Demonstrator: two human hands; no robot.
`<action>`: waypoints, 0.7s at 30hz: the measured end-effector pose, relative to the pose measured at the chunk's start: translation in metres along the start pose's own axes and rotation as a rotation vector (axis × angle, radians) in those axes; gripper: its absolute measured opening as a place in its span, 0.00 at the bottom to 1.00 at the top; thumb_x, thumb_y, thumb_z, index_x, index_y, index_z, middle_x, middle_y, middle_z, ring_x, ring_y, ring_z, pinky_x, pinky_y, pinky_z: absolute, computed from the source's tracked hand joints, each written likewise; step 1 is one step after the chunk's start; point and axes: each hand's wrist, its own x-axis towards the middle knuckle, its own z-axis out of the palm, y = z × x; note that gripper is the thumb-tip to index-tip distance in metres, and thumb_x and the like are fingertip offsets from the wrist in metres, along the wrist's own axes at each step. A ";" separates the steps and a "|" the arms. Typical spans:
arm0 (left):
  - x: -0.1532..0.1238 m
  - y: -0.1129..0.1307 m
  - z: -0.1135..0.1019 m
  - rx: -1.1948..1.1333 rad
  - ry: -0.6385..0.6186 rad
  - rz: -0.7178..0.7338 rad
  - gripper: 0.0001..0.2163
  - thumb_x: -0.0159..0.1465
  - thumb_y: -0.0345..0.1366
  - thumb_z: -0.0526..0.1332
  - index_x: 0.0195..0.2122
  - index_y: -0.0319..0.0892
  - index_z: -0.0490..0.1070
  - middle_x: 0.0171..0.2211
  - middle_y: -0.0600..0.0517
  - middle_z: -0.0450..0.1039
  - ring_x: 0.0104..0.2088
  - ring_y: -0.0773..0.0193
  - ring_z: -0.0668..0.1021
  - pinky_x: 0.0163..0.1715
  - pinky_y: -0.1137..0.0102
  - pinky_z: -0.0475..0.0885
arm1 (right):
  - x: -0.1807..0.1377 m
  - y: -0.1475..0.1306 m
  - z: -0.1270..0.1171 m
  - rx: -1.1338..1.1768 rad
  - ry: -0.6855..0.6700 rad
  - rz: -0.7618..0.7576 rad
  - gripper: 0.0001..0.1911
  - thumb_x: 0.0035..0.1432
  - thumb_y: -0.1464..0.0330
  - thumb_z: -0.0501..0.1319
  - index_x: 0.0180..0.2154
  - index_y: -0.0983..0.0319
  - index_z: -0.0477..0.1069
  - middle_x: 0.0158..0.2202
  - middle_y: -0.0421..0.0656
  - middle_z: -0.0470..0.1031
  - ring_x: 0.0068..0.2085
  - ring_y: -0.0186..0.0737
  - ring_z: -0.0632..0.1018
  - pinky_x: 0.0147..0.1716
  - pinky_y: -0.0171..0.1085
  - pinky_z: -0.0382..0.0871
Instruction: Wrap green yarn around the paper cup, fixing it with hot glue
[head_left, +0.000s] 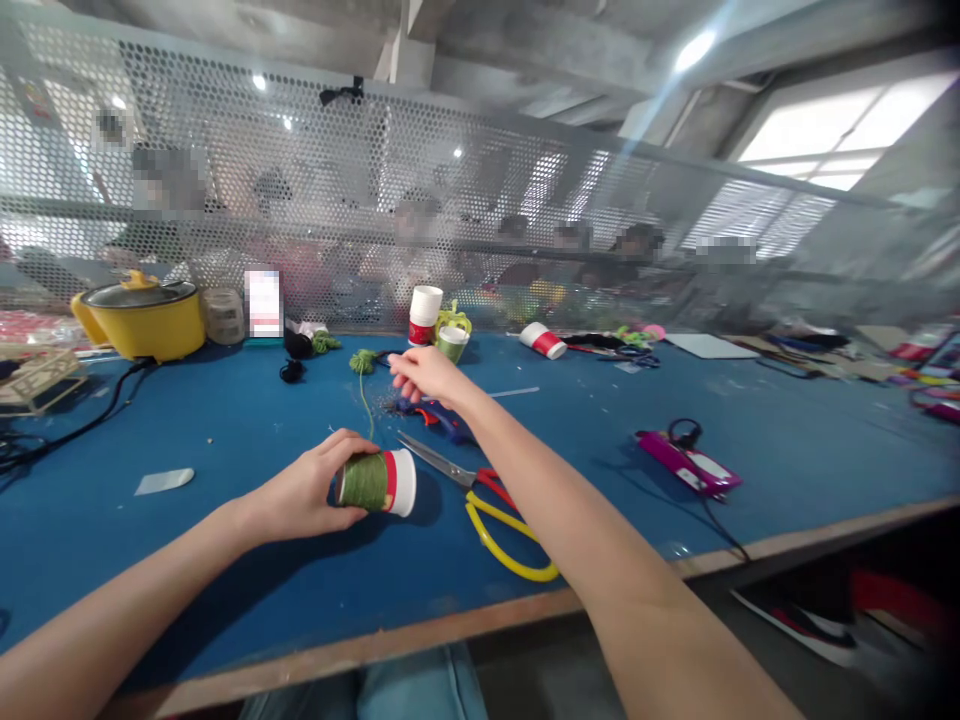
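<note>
My left hand (311, 490) is wrapped round a paper cup (379, 482) lying on its side, its body wound with green yarn and its red-banded white rim pointing right. A thin green strand (365, 405) runs from the cup up to a small green yarn bundle (363, 361). My right hand (424, 375) reaches forward over the blue table (225, 440), fingers pinched together near the strand's far end; whether they hold the strand is unclear. Scissors (487, 505) with yellow and red handles lie just right of the cup, under my right forearm.
A yellow pot (142, 318) stands at the back left with a black cord. Stacked cups (425, 315), a tipped cup (543, 340) and yarn scraps sit along the mesh screen (480, 200). A pink glue gun (686, 462) lies to the right. People sit behind the screen.
</note>
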 end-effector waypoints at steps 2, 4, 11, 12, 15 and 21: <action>0.000 -0.001 0.000 0.005 0.007 -0.003 0.23 0.51 0.31 0.61 0.49 0.43 0.58 0.44 0.48 0.63 0.42 0.59 0.71 0.42 0.66 0.68 | -0.004 0.010 -0.018 -0.055 0.079 0.020 0.15 0.61 0.65 0.47 0.28 0.65 0.64 0.26 0.42 0.72 0.18 0.24 0.67 0.15 0.26 0.61; 0.001 -0.002 0.000 0.009 0.008 -0.001 0.22 0.51 0.31 0.61 0.48 0.42 0.58 0.44 0.47 0.64 0.42 0.59 0.71 0.43 0.66 0.68 | -0.010 0.022 -0.032 -0.140 0.137 0.060 0.15 0.61 0.64 0.47 0.27 0.65 0.65 0.25 0.42 0.72 0.18 0.25 0.66 0.16 0.26 0.59; -0.001 -0.005 0.001 0.050 0.017 -0.006 0.23 0.52 0.31 0.60 0.49 0.43 0.57 0.46 0.47 0.63 0.44 0.58 0.70 0.43 0.65 0.68 | -0.019 0.067 -0.024 -0.394 0.037 0.202 0.16 0.37 0.65 0.67 0.12 0.62 0.61 0.13 0.39 0.64 0.20 0.33 0.69 0.18 0.31 0.52; -0.001 -0.005 0.001 0.055 0.021 -0.005 0.23 0.52 0.31 0.60 0.49 0.43 0.57 0.46 0.47 0.63 0.44 0.58 0.70 0.44 0.65 0.68 | -0.019 0.070 -0.020 -0.392 0.036 0.200 0.16 0.36 0.66 0.67 0.13 0.62 0.61 0.14 0.39 0.65 0.21 0.34 0.69 0.18 0.31 0.52; -0.001 -0.006 0.000 0.071 0.029 -0.001 0.23 0.52 0.30 0.60 0.49 0.43 0.56 0.46 0.46 0.62 0.44 0.58 0.70 0.44 0.65 0.68 | -0.018 0.078 -0.009 -0.343 0.066 0.192 0.13 0.35 0.70 0.66 0.15 0.61 0.61 0.17 0.40 0.67 0.23 0.34 0.69 0.18 0.31 0.52; -0.001 -0.010 0.001 0.129 0.051 0.033 0.22 0.54 0.30 0.59 0.50 0.42 0.56 0.47 0.45 0.61 0.47 0.57 0.69 0.46 0.64 0.68 | -0.029 0.075 -0.008 -0.085 0.048 0.202 0.04 0.41 0.75 0.60 0.24 0.63 0.65 0.15 0.37 0.65 0.18 0.31 0.67 0.17 0.30 0.57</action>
